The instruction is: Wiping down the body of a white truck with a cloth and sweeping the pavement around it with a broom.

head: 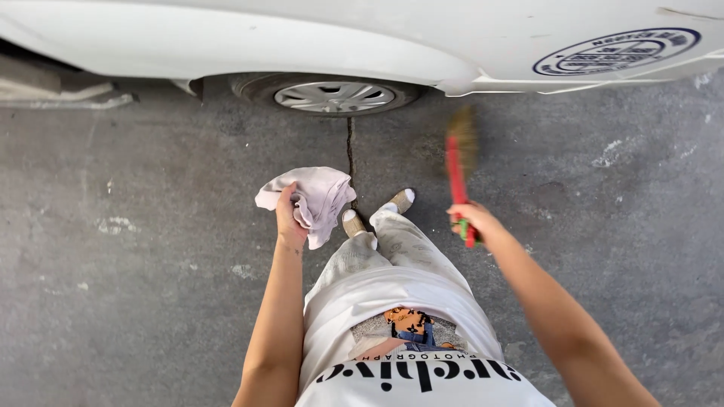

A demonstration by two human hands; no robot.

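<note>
I see bare forearms on me, no sleeves reaching them. I wear a white T-shirt (422, 377) with black lettering and a colourful graphic, pale patterned trousers (392, 260), and beige slip-on shoes (353, 223) with white socks.

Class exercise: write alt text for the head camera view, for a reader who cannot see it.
A person standing on a concrete floor holds a crumpled pale cloth in the left hand and a red-handled brush in the right hand, facing a white car and its wheel.

Grey concrete ground (151, 264) lies under me, cracked toward twelve o'clock, where a white car (362, 38) stands with its wheel (334, 96); pale stains at three o'clock.
</note>
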